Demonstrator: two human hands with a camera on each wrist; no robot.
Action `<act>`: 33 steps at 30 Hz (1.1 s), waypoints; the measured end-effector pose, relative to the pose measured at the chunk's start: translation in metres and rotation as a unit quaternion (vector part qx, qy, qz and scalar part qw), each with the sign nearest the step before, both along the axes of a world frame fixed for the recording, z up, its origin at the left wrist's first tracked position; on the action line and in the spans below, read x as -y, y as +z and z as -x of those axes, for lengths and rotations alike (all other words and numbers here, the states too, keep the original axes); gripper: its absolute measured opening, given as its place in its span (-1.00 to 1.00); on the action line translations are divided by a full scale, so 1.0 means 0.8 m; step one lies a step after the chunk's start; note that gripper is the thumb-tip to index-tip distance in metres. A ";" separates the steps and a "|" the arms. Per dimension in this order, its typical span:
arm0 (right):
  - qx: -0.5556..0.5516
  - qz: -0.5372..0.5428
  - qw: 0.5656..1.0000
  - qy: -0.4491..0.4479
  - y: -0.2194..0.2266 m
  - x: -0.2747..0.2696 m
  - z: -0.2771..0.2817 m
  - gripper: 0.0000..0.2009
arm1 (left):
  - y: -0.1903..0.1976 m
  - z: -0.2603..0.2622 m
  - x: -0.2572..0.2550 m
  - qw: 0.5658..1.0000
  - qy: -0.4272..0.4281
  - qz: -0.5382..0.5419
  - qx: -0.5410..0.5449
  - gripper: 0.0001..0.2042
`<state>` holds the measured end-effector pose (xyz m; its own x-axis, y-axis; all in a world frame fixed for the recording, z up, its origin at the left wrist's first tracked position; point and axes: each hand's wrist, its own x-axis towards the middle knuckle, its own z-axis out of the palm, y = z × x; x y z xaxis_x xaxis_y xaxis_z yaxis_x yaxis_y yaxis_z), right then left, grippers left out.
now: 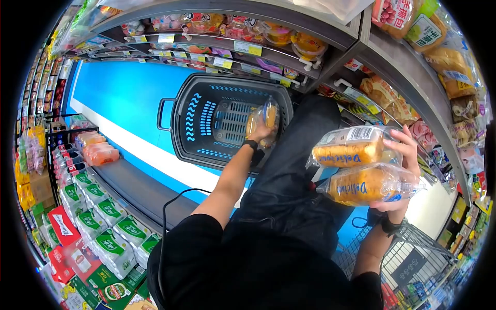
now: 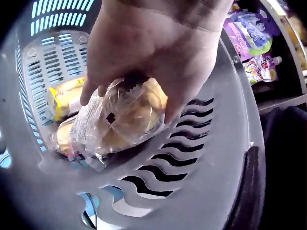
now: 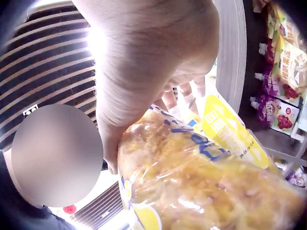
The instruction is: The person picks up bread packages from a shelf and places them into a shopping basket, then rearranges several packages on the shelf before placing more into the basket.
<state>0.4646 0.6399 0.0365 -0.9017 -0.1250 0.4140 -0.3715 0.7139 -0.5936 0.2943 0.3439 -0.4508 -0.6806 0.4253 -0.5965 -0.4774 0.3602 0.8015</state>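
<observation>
Deep inside the black shopping basket [image 1: 181,111], my left hand [image 1: 260,133] grips a clear bag of bread [image 2: 127,120] at the basket's near wall. Beside that bag, a yellow-labelled pack of bread [image 2: 67,98] lies on the slatted basket bottom. My right hand [image 1: 408,155] holds two clear bags of bread one against the other, up at the right of my knee. Blue lettering marks the upper bread bag [image 1: 346,152] and the lower bread bag [image 1: 364,186]. In the right wrist view, thumb and fingers spread around a bread bag [image 3: 201,177] with a yellow label.
Shelves [image 1: 356,31] with packaged snacks and breads curve along the front and right. A wire cart [image 1: 408,263] stands at the lower right. Stacked green-and-white packs [image 1: 111,248] fill a display on the left. The blue floor [image 1: 129,93] stretches behind the basket.
</observation>
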 end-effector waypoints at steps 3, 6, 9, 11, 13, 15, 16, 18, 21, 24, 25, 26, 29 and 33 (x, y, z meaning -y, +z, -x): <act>0.012 -0.008 1.000 0.011 -0.001 0.002 0.002 -0.13 | 0.005 -0.004 -0.014 0.965 -0.074 0.222 -0.116 0.06; 0.027 0.056 0.998 -0.005 -0.010 0.012 0.013 -0.01 | 0.084 -0.004 -0.016 0.916 -0.132 0.339 -0.166 0.02; 0.047 0.179 0.983 -0.010 -0.031 0.021 0.031 0.03 | 0.104 0.001 -0.004 0.901 -0.103 0.376 -0.192 -0.12; 0.048 0.269 0.962 -0.024 -0.045 0.032 0.040 -0.09 | 0.119 0.003 0.014 0.925 -0.055 0.325 -0.189 -0.20; 0.072 0.328 0.941 -0.029 -0.062 0.040 0.049 -0.11 | 0.125 0.016 0.040 0.954 -0.010 0.226 -0.195 -0.49; 0.106 0.489 0.865 -0.044 -0.089 0.062 0.057 -0.22 | 0.169 0.017 0.054 0.994 0.072 0.040 -0.067 -0.50; 0.144 0.551 0.821 -0.038 -0.106 0.068 0.066 -0.29 | 0.211 0.012 0.056 0.975 0.147 -0.152 0.069 -0.51; 0.237 0.606 0.757 -0.058 -0.126 0.091 0.097 -0.50 | 0.277 0.004 0.059 0.918 0.120 -0.324 0.193 -0.45; 0.328 0.552 0.766 -0.030 -0.145 0.133 0.152 -0.65 | 0.272 -0.001 0.086 0.803 0.077 -0.485 0.337 -0.34; 0.394 0.536 0.746 -0.023 -0.179 0.158 0.176 -0.61 | 0.299 -0.002 0.089 0.904 0.009 -0.382 0.192 -0.13; 0.388 0.533 0.751 -0.034 -0.190 0.163 0.180 -0.60 | 0.295 -0.002 0.091 0.913 0.033 -0.361 0.186 -0.13; 0.383 0.531 0.755 -0.048 -0.202 0.166 0.182 -0.59 | 0.290 -0.006 0.093 0.921 0.056 -0.339 0.182 -0.12; 0.383 0.585 0.710 -0.081 -0.226 0.167 0.180 -0.59 | 0.265 -0.016 0.113 0.919 0.123 -0.336 0.167 -0.38; 0.368 0.459 0.788 -0.183 -0.292 0.166 0.190 -0.45 | 0.260 -0.027 0.108 0.902 0.186 -0.332 0.202 -0.47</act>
